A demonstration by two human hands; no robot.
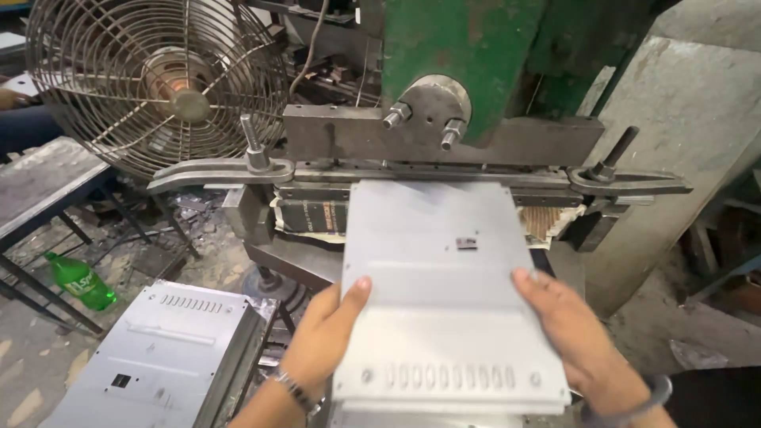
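Both hands, left [329,333] and right [575,337], grip a grey metal panel [444,293] by its edges. Its far end sits under the green press [460,55]. A green bottle [79,281] lies on the floor.

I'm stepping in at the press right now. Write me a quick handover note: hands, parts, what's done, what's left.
Left hand: grips the left edge of the grey sheet-metal panel.
Right hand: grips its right edge.
Panel: lies flat, far edge under the green press, with a small rectangular cutout and a slot row near you.
Done: similar panels stacked lower left.
Left: cannot tell whether this one has been pressed.
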